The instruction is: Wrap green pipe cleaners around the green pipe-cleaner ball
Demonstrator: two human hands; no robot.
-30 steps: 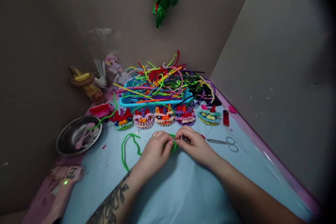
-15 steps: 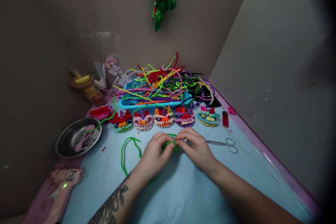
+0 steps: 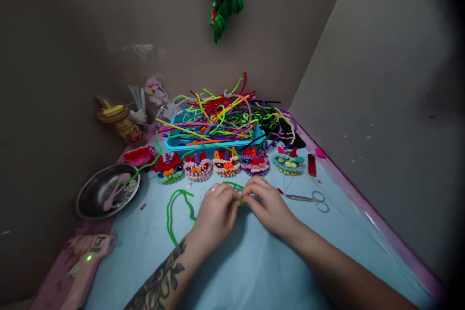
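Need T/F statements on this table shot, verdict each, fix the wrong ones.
The left hand and right hand hold a green fuzzy strand. True.
The silver metal scissors lie left of both hands. False: the scissors lie to the right.
Five multicoloured fuzzy faces line up in front of the blue plastic tray. True.
The pink spoon-like tool lies outside the round metal bowl. False: the tool lies inside the bowl.
A small red rectangular object lies right of the faces. True.

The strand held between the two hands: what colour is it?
The strand is green; it shows best in the head view, the only one.
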